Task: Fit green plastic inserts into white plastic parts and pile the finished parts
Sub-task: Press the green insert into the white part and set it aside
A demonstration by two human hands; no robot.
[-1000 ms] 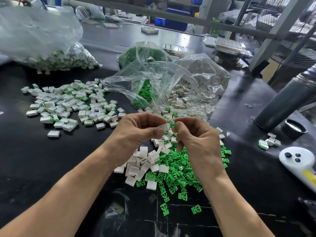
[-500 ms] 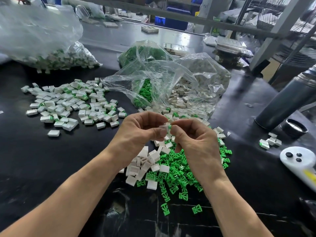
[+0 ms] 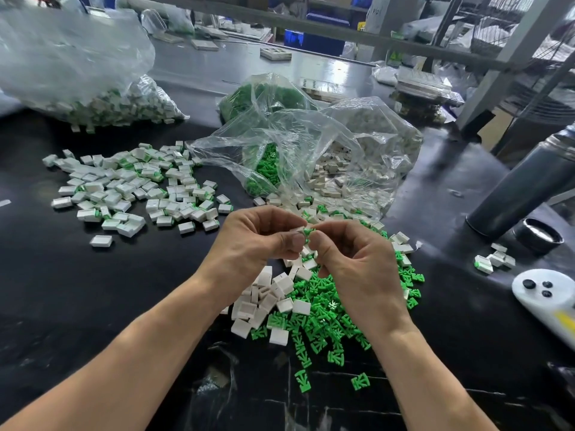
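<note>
Insert (image 3: 308, 231) in green plastic sits between my two hands, at the fingertips, and it touches a white part (image 3: 297, 229) that my left hand (image 3: 261, 241) pinches between thumb and forefinger. My right hand (image 3: 351, 259) closes its thumb and forefinger on the green piece from the other side. I cannot tell how deep the insert is inside the white part, because the fingers hide most of it.

Directly under both hands, on the black table (image 3: 62, 290), lies a heap of loose white parts (image 3: 264, 300) below my left wrist and a wider spread of loose green inserts (image 3: 323, 321) below my right wrist; the two heaps touch and mix at their border.

Beyond my fingertips an open clear bag (image 3: 311, 144) spills more white and green pieces toward the hands. Far to the left of my left hand is the pile of finished parts (image 3: 130, 188), white with green edges, and behind it a second bag (image 3: 77, 73) with similar pieces.

To the right of my right hand, well apart, stand a dark bottle (image 3: 522, 188), its cap (image 3: 538, 234), a few finished pieces (image 3: 494, 259) and a white controller (image 3: 547, 297).
</note>
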